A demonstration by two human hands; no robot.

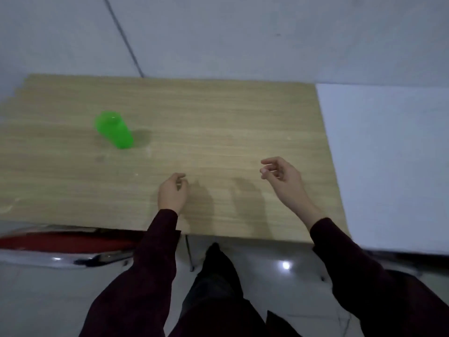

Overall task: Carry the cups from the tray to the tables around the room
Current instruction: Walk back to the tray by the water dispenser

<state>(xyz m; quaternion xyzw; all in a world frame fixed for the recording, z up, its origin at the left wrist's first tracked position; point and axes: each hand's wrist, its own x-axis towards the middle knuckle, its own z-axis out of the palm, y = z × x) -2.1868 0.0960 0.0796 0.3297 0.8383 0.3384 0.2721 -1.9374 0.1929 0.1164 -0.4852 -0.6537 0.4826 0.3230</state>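
A bright green plastic cup (114, 130) stands on the left part of a wooden table (218, 122), its mouth up as far as I can tell. My left hand (172, 192) hovers over the table's near middle, fingers loosely curled with nothing in them, well to the right of the cup. My right hand (281, 176) is further right, fingers apart and empty. Both arms wear dark maroon sleeves. No tray is in view.
A white table top (388, 154) adjoins the wooden table on the right. A red seat with a chrome frame (60, 246) sits under the table's near left edge. A grey wall runs behind. My dark trouser legs stand over the glossy tiled floor (279, 276).
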